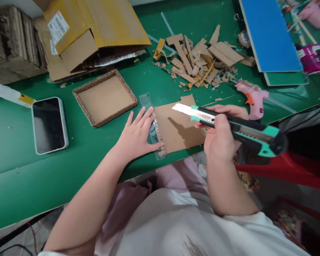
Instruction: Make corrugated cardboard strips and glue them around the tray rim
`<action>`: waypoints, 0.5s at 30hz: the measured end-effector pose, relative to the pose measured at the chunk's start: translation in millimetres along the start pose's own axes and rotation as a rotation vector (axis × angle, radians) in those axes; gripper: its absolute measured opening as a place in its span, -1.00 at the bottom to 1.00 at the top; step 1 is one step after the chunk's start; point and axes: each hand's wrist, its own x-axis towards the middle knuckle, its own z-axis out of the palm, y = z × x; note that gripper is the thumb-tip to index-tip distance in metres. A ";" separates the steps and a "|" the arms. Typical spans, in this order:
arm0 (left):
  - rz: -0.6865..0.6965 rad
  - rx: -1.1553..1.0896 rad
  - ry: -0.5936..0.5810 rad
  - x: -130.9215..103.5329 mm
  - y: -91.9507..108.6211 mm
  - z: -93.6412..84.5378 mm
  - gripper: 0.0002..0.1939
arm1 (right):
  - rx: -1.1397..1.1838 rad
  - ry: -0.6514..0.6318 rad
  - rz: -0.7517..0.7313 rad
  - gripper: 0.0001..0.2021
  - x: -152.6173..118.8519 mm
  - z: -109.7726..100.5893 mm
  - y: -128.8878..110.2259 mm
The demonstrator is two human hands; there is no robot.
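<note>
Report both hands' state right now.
Left hand: open, laid over the clear ruler.
Right hand: closed, holding the utility knife.

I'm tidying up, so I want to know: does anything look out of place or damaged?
Yes. Torn cardboard scraps lie in a loose heap on the green table, with crumbs around them. The cardboard sheet below the utility knife has an uneven far edge, not a clean line.

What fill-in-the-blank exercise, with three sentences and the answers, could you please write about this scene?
1. The left hand rests on a transparent ____.
2. Not the left but the ____ hand grips the snap-off utility knife.
3. The main colour of the hot glue gun with the orange trigger is ____.
Missing words: ruler; right; pink.
</note>
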 end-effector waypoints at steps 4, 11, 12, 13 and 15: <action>-0.008 -0.009 -0.016 0.3 0.8 -1.1 -0.12 | -0.048 -0.098 -0.006 -0.78 -13.9 -0.7 4.5; -0.006 0.005 -0.002 0.1 1.5 0.1 -0.13 | -0.112 -0.176 -0.026 -0.85 -27.9 13.7 -1.2; -0.003 0.005 0.006 -0.2 1.2 0.5 -0.13 | -0.134 -0.180 -0.035 -0.85 -27.3 16.1 -0.3; 0.001 0.006 0.012 -0.4 1.0 0.9 -0.13 | -0.159 -0.183 -0.047 -0.85 -26.2 18.2 1.4; 0.006 0.004 0.022 -1.0 0.7 1.6 -0.13 | -0.200 -0.193 -0.081 -0.86 -23.7 21.5 6.8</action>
